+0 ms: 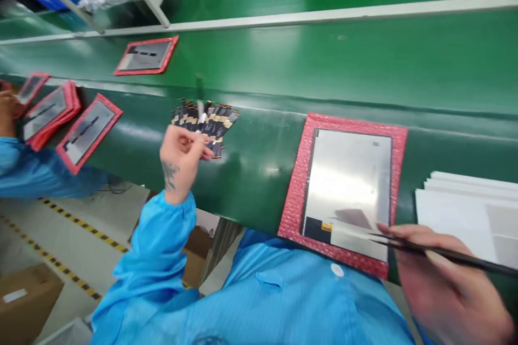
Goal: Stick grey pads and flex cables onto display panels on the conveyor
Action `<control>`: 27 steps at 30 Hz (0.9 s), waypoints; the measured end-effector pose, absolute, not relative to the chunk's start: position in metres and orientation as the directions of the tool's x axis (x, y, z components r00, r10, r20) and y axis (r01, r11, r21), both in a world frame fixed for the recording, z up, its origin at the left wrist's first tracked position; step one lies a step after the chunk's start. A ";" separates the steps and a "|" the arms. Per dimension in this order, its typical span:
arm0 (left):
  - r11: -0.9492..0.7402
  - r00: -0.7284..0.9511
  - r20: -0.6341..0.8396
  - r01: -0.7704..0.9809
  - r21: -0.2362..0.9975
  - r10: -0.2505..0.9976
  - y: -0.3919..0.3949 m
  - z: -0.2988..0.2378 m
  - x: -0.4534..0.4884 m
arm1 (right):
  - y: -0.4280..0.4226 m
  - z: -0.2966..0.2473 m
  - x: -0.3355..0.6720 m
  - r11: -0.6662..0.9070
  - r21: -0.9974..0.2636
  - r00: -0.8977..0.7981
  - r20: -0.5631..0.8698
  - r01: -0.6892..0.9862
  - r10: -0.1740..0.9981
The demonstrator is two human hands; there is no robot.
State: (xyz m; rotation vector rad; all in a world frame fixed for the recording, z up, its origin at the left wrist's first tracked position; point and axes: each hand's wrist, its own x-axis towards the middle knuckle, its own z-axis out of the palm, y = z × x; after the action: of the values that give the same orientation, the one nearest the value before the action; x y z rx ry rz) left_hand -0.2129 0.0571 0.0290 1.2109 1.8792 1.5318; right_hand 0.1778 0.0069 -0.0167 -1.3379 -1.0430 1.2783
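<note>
My left hand (182, 159) is closed in a pinch at the near edge of a fanned-out pile of black and tan flex cables (220, 118). A thin, blurred flex cable (200, 105) stands up from its fingertips. Dark tweezers (429, 250) rest in my right hand (457, 285), their tips apart over the lower right of a display panel (348, 178). The silver-backed panel lies on a pink bubble-wrap sheet (294, 194), with a black and orange strip at its lower left corner. Motion smears my right hand somewhat.
Right of the panel lies a stack of white sheets (449, 210). More panels in pink wrap sit at the left (89, 132) and farther back (145, 56) on the green table (251, 188). A co-worker's blue sleeve (24, 167) and hand (7, 113) are at far left.
</note>
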 end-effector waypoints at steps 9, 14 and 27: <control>0.334 0.227 -0.275 -0.285 0.899 0.934 0.016 0.005 -0.035 | 0.010 0.012 0.143 -0.197 -0.965 -0.137 -0.174 -0.175 0.975; 0.076 0.167 -0.074 0.000 0.997 0.983 0.014 0.004 -0.029 | 0.014 0.015 0.159 -0.461 -0.878 -0.313 -0.478 0.130 0.821; -0.428 0.232 0.383 0.693 0.580 0.894 -0.004 -0.024 -0.035 | 0.059 0.008 0.171 -0.404 -0.835 -0.481 -0.546 0.373 0.686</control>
State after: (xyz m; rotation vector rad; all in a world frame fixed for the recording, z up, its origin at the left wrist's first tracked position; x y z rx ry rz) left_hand -0.0349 -0.0044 -0.0240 2.2209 1.4819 0.9949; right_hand 0.1712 0.0587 0.0077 -1.4528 -1.5629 1.9776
